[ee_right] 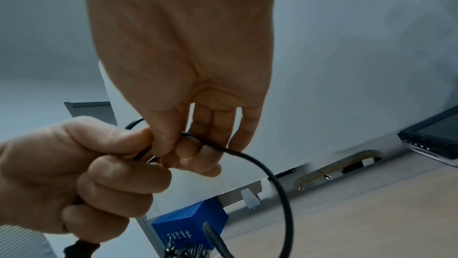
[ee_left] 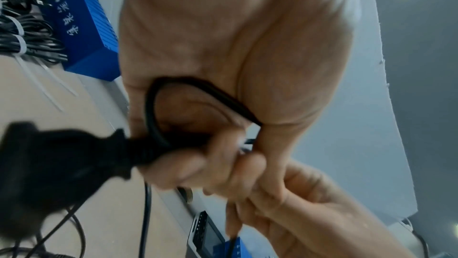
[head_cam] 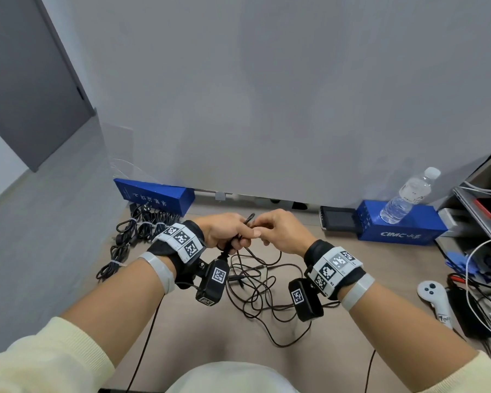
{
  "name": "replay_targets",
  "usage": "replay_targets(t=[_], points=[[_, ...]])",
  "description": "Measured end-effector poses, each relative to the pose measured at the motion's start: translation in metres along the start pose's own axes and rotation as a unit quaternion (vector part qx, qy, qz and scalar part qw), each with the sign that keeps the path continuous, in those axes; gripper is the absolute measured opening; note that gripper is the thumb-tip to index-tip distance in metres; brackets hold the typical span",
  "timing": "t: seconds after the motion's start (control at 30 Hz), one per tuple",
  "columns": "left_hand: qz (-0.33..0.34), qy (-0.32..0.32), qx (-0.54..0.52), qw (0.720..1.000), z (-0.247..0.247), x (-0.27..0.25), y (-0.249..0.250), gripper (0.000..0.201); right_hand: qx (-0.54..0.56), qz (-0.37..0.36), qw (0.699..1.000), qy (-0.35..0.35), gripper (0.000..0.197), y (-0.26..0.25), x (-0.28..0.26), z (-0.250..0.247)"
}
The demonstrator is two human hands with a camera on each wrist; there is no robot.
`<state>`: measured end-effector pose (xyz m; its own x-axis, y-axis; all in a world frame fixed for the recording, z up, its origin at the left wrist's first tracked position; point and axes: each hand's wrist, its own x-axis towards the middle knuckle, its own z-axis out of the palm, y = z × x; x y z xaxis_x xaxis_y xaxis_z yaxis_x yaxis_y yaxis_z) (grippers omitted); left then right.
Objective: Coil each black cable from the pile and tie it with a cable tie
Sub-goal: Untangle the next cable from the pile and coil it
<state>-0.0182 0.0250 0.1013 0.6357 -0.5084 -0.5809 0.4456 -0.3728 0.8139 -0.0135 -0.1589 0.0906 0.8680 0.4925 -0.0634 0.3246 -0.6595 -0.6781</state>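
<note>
A pale wood table (head_cam: 366, 268) carries loose black cable (head_cam: 255, 290), tied cable bundles (head_cam: 142, 231) at far left, two blue boxes (head_cam: 156, 197) (head_cam: 400, 225), a small screen (head_cam: 338, 218) and a white controller (head_cam: 434, 299) at right

A blue box (head_cam: 156, 197) lies at eleven o'clock on the counter (head_cam: 352, 268), against the grey wall (head_cam: 267, 95). At two o'clock a second blue box (head_cam: 400, 232) carries a tilted water bottle (head_cam: 407, 197), with a small black screen (head_cam: 338, 219) just beside it. A white controller (head_cam: 434, 297) lies at four o'clock among white wires (head_cam: 474, 268).
</note>
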Motion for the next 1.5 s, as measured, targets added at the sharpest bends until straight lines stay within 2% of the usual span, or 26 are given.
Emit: replay_targets(t=[0.07,0.2,0.27,0.37,0.57,0.73,0.9,1.03,1.13,1.2,1.27,1.4,1.5], points=[[0.011,0.022,-0.007,1.0,0.003,0.0,0.001,0.014,-0.006,0.003,1.0,-0.002,0.01,0.002,0.002,0.001],[0.033,0.147,-0.058,0.987,-0.013,0.001,-0.002,0.023,-0.017,0.072,0.997,0.008,0.017,0.024,0.001,-0.002],[0.047,0.18,-0.088,0.979,-0.021,0.0,-0.005,0.025,0.065,0.103,0.992,0.013,0.013,0.033,-0.006,-0.003],[0.075,0.209,-0.123,0.967,-0.02,0.003,-0.01,0.026,0.148,0.096,0.984,0.028,0.012,0.028,-0.008,-0.001],[0.124,0.193,-0.208,0.951,0.002,0.015,-0.007,0.036,0.207,0.089,0.973,0.059,0.019,0.01,0.003,0.006],[0.155,0.206,-0.184,0.949,0.004,0.014,0.0,0.027,0.184,0.087,0.978,0.045,0.014,0.008,0.003,0.008],[0.177,0.242,-0.175,0.938,0.009,0.01,0.007,0.021,0.171,0.1,0.979,0.046,0.02,0.009,0.001,0.013],[0.22,0.192,-0.245,0.925,0.008,0.005,0.011,0.021,0.207,0.089,0.974,0.024,0.021,0.007,-0.002,0.014],[0.234,0.166,-0.301,0.909,0.008,0.003,0.013,0.02,0.225,0.061,0.972,0.001,0.017,0.006,-0.003,0.014],[0.233,0.158,-0.308,0.909,0.008,0.001,0.014,0.019,0.222,0.056,0.973,-0.019,0.016,0.006,-0.004,0.014],[0.23,0.158,-0.303,0.911,0.008,-0.002,0.014,0.018,0.208,0.05,0.976,-0.034,0.018,0.007,-0.004,0.016],[0.221,0.15,-0.293,0.918,0.005,-0.002,0.011,0.019,0.104,0.017,0.993,-0.056,0.026,0.013,0.003,0.019],[0.211,0.12,-0.32,0.916,0.004,-0.002,0.009,0.019,0.014,0.009,0.999,-0.035,0.023,0.018,0.009,0.025]])
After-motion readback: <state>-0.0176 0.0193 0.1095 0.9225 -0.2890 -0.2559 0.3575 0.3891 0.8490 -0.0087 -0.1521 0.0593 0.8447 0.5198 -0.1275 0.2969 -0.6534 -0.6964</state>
